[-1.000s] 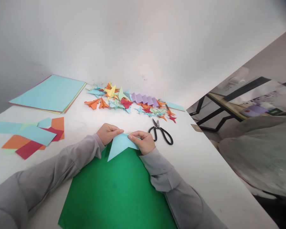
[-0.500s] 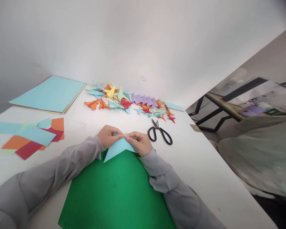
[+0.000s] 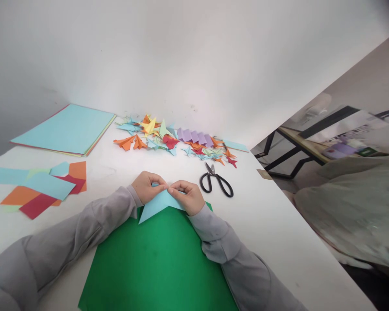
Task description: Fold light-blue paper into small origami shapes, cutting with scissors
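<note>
A folded light blue paper (image 3: 160,202) with two pointed flaps spreads over the far end of a green sheet (image 3: 155,259). Its upper edge is pinched between the thumb and fingers of my left hand (image 3: 148,187). From the other side my right hand (image 3: 188,196) pinches the same paper, with the fingertips of both hands nearly touching at its top. Part of the right flap is hidden behind my right hand. Black-handled scissors (image 3: 215,180) lie with their blades slightly apart, to the right of my right hand.
Folded paper shapes (image 3: 149,129) in several colours lie along the wall, beside a purple pleated paper (image 3: 194,137). Large coloured sheets (image 3: 68,129) are stacked at the back left. Cut paper pieces (image 3: 48,185) overlap at the left. Beyond the table's right edge is another table (image 3: 301,144).
Both hands still pinch the blue paper, which shows slightly lower and further left. The whole view has shifted a little.
</note>
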Motion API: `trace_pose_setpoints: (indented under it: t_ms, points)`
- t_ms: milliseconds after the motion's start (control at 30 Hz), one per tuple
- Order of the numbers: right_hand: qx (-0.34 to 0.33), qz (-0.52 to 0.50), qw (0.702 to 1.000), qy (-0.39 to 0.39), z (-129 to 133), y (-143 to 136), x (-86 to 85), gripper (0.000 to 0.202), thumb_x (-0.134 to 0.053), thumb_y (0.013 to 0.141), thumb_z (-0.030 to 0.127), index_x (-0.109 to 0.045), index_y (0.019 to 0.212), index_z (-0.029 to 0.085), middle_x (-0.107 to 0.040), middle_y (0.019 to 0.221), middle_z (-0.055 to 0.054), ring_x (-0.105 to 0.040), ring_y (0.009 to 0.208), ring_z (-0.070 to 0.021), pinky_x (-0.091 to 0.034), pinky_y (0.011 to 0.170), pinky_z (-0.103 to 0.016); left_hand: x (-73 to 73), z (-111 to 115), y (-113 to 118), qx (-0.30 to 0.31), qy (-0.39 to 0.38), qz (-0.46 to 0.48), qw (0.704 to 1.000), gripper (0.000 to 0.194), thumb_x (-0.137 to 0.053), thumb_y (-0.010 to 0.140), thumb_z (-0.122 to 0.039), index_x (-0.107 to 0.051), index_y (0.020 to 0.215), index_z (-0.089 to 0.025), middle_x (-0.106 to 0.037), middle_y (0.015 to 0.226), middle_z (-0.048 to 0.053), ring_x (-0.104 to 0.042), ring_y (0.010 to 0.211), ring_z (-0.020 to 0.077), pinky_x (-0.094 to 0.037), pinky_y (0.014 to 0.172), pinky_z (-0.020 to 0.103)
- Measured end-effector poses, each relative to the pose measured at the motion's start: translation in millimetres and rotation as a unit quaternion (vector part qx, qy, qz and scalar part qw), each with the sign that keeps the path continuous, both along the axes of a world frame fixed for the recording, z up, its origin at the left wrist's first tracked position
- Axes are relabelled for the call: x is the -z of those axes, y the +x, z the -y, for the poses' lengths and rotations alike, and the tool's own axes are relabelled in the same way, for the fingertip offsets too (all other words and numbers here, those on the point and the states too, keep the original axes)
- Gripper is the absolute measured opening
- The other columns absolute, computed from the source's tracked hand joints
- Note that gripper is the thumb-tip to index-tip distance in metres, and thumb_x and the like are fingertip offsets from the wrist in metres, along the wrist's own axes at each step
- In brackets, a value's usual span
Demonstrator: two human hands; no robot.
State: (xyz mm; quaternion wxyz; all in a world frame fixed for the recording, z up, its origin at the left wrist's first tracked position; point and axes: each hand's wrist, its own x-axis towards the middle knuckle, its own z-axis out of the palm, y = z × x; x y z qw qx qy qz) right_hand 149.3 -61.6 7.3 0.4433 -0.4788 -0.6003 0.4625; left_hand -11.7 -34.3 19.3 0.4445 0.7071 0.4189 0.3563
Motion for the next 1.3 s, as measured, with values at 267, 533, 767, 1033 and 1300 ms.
trace_pose_setpoints:
  t_ms: [267,533,767,1033,1300]
  points:
    - [0.046,-0.018,0.998,-0.036,-2.5,1.9,2.9,0.023,-0.071,0.055,0.037,-0.063,0.056,0.015,-0.056,0.047,0.001,-0.042,0.043,-0.0082,-0.031,0.04,-0.022,-1.6,-2.7,-3.0,-0.058,-0.058,0.008,0.997,0.022,-0.069,0.053,-0.033,-0.064,0.054,-0.011,-0.051,0.039,-0.003,-0.035,0.037,0.0047,-0.025,0.036,0.019]
    - [0.085,-0.037,0.994,-0.063,-5.9,3.3,1.7,0.03,-0.075,0.048,0.038,-0.055,0.05,0.016,-0.046,0.04,0.006,-0.032,0.037,-0.0054,-0.021,0.036,-0.021,-2.9,-3.8,-3.6,-0.109,-0.105,0.057,0.987,0.03,-0.076,0.043,-0.034,-0.057,0.048,-0.011,-0.037,0.032,-0.008,-0.026,0.034,0.0019,-0.017,0.034,0.017]
    - [0.102,-0.066,0.991,-0.055,-12.4,10.5,10.1,0.033,-0.074,0.05,0.04,-0.049,0.047,0.017,-0.046,0.039,0.006,-0.035,0.036,-0.0056,-0.024,0.035,-0.02,-2.7,-6.0,-5.6,-0.09,-0.187,0.1,0.973,0.028,-0.07,0.053,-0.038,-0.06,0.059,-0.013,-0.047,0.039,-0.006,-0.039,0.036,0.0047,-0.031,0.034,0.017]
    - [0.086,-0.111,0.987,-0.079,-14.4,13.8,14.1,0.036,-0.07,0.056,0.045,-0.047,0.047,0.018,-0.043,0.029,0.007,-0.033,0.025,-0.006,-0.018,0.028,-0.02,-2.4,-7.5,-6.0,-0.108,-0.217,0.129,0.962,0.031,-0.072,0.049,-0.039,-0.058,0.058,-0.012,-0.046,0.037,-0.007,-0.039,0.033,0.0045,-0.03,0.031,0.016]
    - [0.057,-0.082,0.994,-0.041,-8.2,9.3,10.0,0.033,-0.072,0.055,0.041,-0.049,0.048,0.017,-0.043,0.036,0.007,-0.032,0.034,-0.0048,-0.021,0.034,-0.02,-1.5,-4.8,-5.4,-0.017,-0.069,0.052,0.996,0.02,-0.068,0.055,-0.032,-0.069,0.061,-0.013,-0.068,0.062,0.004,-0.06,0.062,0.0157,-0.047,0.06,0.025]
